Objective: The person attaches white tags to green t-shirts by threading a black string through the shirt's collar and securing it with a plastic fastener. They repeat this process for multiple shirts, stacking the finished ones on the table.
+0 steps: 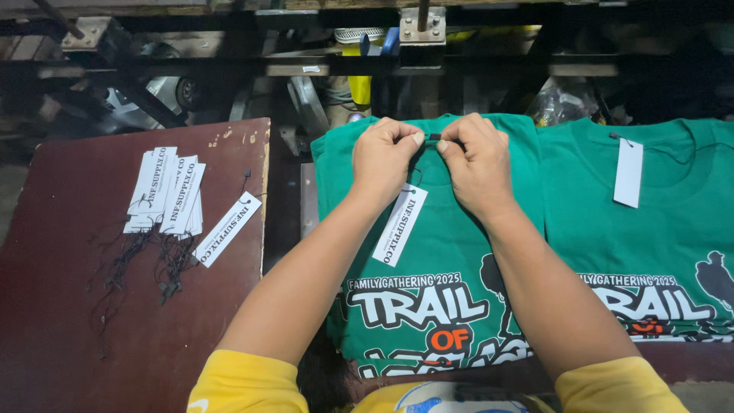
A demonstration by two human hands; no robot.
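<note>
Left hand [384,157] and right hand [478,160] pinching a black tag string at the green shirt [443,245] collar, white tag [400,225] dangling, spare tags [164,191] on the table [76,306]

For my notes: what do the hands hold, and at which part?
Both hands, left hand and right hand, pinch the hang tag's black string at the green shirt's collar.

We see a green printed T-shirt [440,252] lying flat, face up, a white paper tag [399,225] hanging slantwise on black string from its collar.
</note>
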